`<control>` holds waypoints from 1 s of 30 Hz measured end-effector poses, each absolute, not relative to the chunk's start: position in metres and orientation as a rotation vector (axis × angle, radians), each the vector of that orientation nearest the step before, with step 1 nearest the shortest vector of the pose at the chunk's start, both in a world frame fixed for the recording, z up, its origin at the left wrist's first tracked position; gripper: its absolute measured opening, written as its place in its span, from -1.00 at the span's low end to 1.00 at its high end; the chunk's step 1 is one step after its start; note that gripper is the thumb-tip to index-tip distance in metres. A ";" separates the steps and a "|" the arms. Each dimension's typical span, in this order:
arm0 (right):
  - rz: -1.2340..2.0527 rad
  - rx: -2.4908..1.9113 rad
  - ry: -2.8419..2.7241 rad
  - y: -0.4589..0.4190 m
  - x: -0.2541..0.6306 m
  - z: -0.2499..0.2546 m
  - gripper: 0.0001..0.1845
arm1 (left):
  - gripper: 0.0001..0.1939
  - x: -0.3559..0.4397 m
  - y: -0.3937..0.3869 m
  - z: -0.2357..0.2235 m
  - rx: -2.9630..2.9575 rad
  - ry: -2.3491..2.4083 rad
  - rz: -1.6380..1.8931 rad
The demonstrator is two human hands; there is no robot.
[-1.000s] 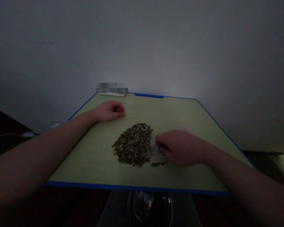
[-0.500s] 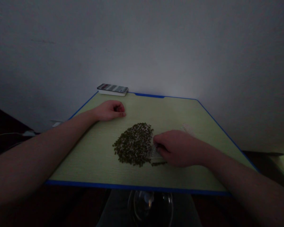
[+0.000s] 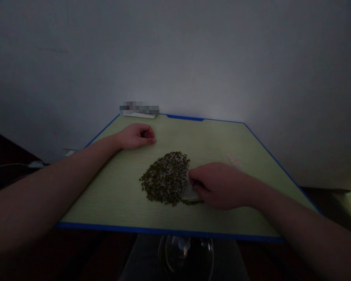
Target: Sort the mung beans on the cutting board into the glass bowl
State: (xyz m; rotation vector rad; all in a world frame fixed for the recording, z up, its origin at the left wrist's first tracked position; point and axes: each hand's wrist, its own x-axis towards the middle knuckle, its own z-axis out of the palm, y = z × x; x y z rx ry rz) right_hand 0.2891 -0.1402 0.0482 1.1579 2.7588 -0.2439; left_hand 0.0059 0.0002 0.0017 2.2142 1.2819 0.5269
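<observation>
A pile of small green-brown grains (image 3: pixel 165 178), mixed with pale ones, lies in the middle of the board-like tabletop (image 3: pixel 114 203). My right hand (image 3: pixel 222 185) is closed at the pile's right edge, its fingers pinched on a thin translucent piece (image 3: pixel 190 193) that lies against the grains. Its exact kind is too dim to tell. A short line of grains runs along its lower edge. Behind the pile to the left, my left hand (image 3: pixel 137 136) rests on the tabletop, fingers curled in, with nothing visible in it.
A small scatter of pale bits (image 3: pixel 232 159) lies beyond my right wrist. At the back left corner sits a white flat box (image 3: pixel 139 114) with a pixelated object on it. A clear rounded container (image 3: pixel 188 255) is below the front edge, between the legs. The wall (image 3: pixel 181 58) stands behind.
My right hand has shifted very slightly down and left with the translucent piece, and the line of grains below it looks changed. The left hand stays where it was.
</observation>
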 end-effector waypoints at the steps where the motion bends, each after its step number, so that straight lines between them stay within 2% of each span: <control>1: -0.244 1.157 2.763 -0.140 0.289 0.048 -0.83 | -0.71 0.006 0.000 0.002 2.213 1.287 0.525; 30: -0.295 1.085 2.789 -0.144 0.277 0.050 -0.81 | -0.71 0.006 0.000 0.002 2.201 1.281 0.524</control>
